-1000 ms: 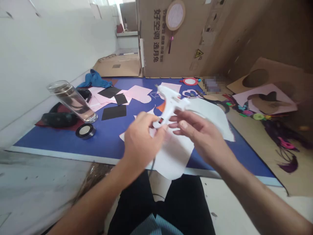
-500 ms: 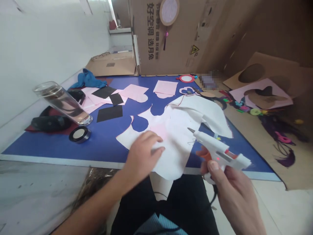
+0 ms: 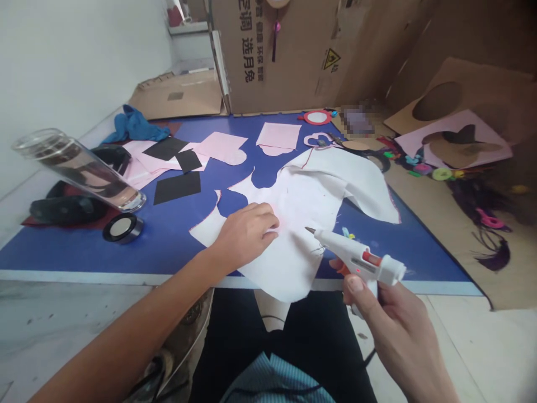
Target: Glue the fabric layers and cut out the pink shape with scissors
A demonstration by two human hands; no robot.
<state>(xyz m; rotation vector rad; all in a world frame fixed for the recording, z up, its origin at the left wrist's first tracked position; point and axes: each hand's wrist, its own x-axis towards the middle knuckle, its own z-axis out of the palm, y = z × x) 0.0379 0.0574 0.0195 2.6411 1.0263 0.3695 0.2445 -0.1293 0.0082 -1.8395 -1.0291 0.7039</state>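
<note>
A large white cut-out sheet [image 3: 293,263], probably cloth, with red lines along some edges, lies across the front of the blue table and hangs over its edge. My left hand [image 3: 249,229] rests on its left part, fingers bent, with a small gap between thumb and forefinger. My right hand [image 3: 390,313] is wrapped around the handle of a white glue gun [image 3: 356,254] with an orange trigger and a lit red light. The gun's metal nozzle points left, just above the sheet. Fine strands hang near the nozzle.
A tilted glass of water [image 3: 88,168] and a round lid [image 3: 123,227] are at left. Black pieces [image 3: 177,187] and pink pieces [image 3: 222,146] lie behind the sheet, near pink-handled scissors [image 3: 319,140]. Purple tassels [image 3: 495,254] and cut cardboard [image 3: 455,84] are at right.
The glue gun has moved left and its nozzle sits closer to my left hand. The gap between my left thumb and forefinger has narrowed. The view has tipped down slightly.
</note>
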